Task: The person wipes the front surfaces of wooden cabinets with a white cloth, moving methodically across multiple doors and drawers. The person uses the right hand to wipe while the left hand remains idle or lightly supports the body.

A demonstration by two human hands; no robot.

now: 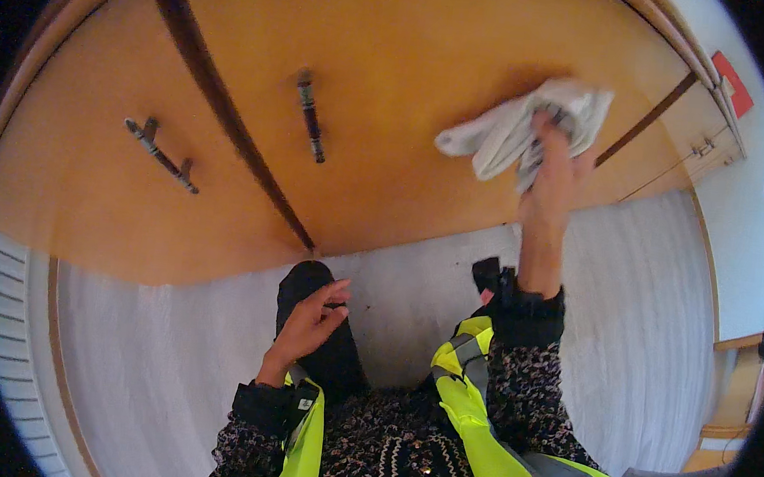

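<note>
My right hand (pixel 551 174) is stretched forward and pressed around a white cloth (pixel 502 137). The cloth is bunched up and lies against an orange-brown wooden cabinet door (pixel 385 192). Some of my fingers are blurred or hidden in its folds. Low over my dark-clad knee (pixel 309 283) hovers my left hand (pixel 313 320), fingers apart and holding nothing. To the left of the cloth, a bar handle (pixel 311 117) is fixed on the same door.
A second bar handle (pixel 162 156) sits on the left door, past a dark vertical strip (pixel 225 108). Pale grey floor (pixel 168 350) spreads below the cabinet. A white slatted panel (pixel 4 318) stands at left. Smaller cabinet fronts (pixel 677 153) and a red item (pixel 733 85) are at right.
</note>
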